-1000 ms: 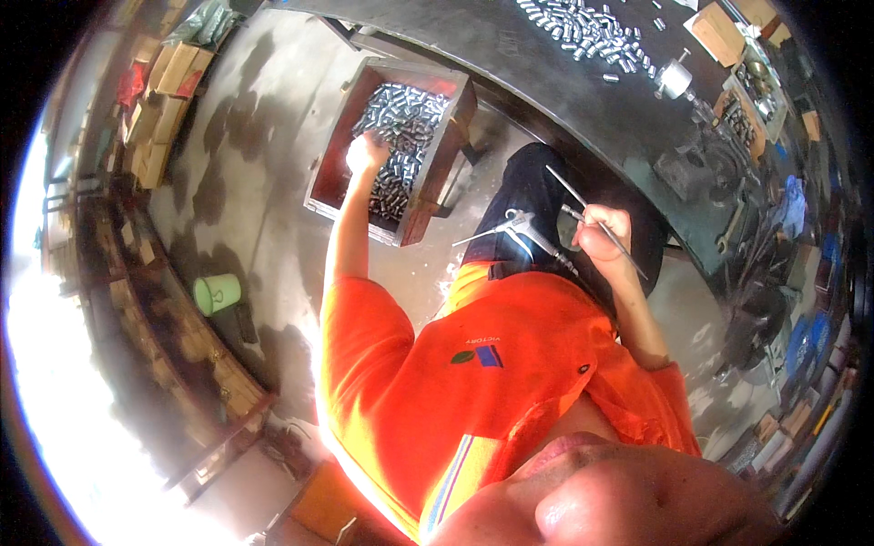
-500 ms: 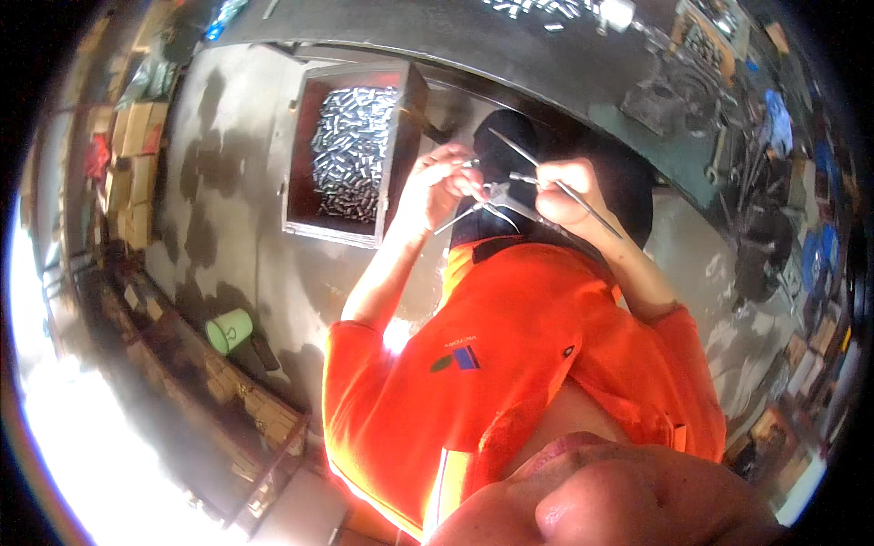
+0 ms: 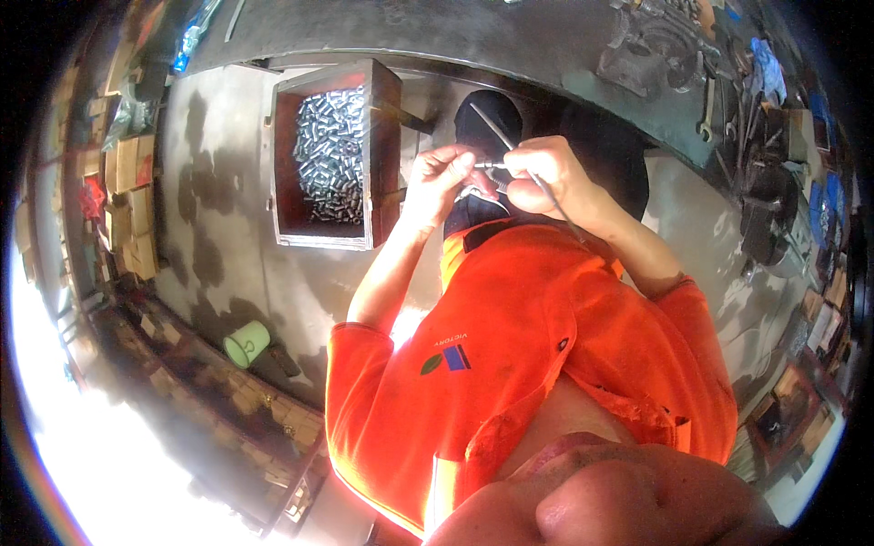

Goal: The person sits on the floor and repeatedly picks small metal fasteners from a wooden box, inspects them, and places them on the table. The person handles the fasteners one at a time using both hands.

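My right hand (image 3: 557, 177) is closed around a thin dark metal rod (image 3: 492, 124), which slants from upper left to lower right through the fist. My left hand (image 3: 439, 185) faces it with thumb and fingers pinched together. Between the two hands shows a small shiny metal piece (image 3: 490, 166), its ends hidden by fingers. Under the left fingers part of a pale metal tool (image 3: 475, 193) shows, too covered to name. Left of my hands stands an open box (image 3: 382, 123) holding many small silvery metal cylinders (image 3: 330, 150).
A dark workbench (image 3: 437, 36) runs across the far side. Wrenches (image 3: 707, 114), dark metal parts (image 3: 651, 45) and a blue cloth (image 3: 767, 68) lie at its right. A pale green bucket (image 3: 247, 344) stands on the stained floor (image 3: 205, 264); shelves with cardboard boxes (image 3: 137, 164) line the left.
My hands have come closer together, the right moving left with the rod. The forked metal tool, plainly seen between them before, is now mostly covered. The view has shifted slightly.
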A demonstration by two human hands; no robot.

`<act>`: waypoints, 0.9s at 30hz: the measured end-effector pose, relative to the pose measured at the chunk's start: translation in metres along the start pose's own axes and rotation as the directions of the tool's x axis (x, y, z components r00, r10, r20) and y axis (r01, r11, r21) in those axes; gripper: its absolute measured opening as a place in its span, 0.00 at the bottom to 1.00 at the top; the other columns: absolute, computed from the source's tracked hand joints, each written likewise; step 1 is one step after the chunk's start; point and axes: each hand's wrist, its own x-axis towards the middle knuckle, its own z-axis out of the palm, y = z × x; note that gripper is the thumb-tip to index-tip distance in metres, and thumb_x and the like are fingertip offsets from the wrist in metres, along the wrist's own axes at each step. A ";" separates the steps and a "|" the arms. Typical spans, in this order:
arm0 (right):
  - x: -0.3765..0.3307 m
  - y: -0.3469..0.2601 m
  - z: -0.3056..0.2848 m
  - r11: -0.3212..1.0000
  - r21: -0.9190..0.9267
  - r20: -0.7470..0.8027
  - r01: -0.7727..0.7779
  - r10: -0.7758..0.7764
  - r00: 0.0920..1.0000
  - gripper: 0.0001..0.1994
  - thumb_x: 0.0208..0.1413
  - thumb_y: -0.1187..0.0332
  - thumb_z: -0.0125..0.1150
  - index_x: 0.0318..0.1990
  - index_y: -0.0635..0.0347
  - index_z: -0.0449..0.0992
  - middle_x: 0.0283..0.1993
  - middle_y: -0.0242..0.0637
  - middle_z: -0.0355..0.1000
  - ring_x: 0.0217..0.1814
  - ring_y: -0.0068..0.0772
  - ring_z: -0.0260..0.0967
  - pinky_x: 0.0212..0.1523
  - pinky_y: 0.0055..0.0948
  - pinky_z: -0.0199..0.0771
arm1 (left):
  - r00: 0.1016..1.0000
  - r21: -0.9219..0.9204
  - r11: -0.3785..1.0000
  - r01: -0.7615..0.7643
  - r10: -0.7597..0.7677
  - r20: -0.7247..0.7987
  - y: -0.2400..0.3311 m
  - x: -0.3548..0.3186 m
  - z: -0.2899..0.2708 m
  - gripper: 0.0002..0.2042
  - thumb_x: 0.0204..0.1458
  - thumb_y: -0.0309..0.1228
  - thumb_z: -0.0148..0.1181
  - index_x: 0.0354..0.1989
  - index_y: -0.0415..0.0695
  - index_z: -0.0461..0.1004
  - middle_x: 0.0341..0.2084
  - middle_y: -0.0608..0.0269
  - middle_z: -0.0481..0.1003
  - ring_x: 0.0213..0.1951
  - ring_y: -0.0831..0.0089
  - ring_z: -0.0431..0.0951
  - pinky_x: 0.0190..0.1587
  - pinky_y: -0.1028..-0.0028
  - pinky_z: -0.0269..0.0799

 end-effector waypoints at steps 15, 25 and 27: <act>-0.011 0.014 0.005 0.877 0.326 -0.044 -0.352 0.386 0.921 0.09 0.36 0.74 0.52 0.11 0.60 0.60 0.11 0.31 0.54 0.16 0.15 0.52 0.16 0.23 0.51 | 0.988 0.276 0.949 -0.152 0.138 0.070 0.013 0.011 0.004 0.09 0.47 0.16 0.58 0.37 0.35 0.70 0.29 0.60 0.74 0.28 0.77 0.76 0.31 0.80 0.72; -0.021 -0.017 -0.011 0.906 0.413 0.026 -0.088 0.085 0.996 0.11 0.33 0.75 0.52 0.12 0.60 0.55 0.12 0.34 0.51 0.12 0.25 0.49 0.16 0.26 0.48 | 0.833 0.958 0.183 -0.219 0.546 0.086 0.007 0.025 -0.023 0.10 0.34 0.17 0.61 0.28 0.39 0.74 0.22 0.63 0.71 0.16 0.78 0.70 0.20 0.80 0.65; -0.019 -0.017 -0.008 0.919 0.371 0.051 -0.132 0.122 0.991 0.10 0.33 0.74 0.52 0.12 0.60 0.56 0.11 0.35 0.51 0.12 0.27 0.50 0.16 0.27 0.49 | 0.834 0.966 0.131 -0.224 0.539 0.120 0.008 0.025 -0.023 0.10 0.33 0.18 0.61 0.29 0.40 0.74 0.22 0.62 0.71 0.17 0.76 0.71 0.20 0.79 0.66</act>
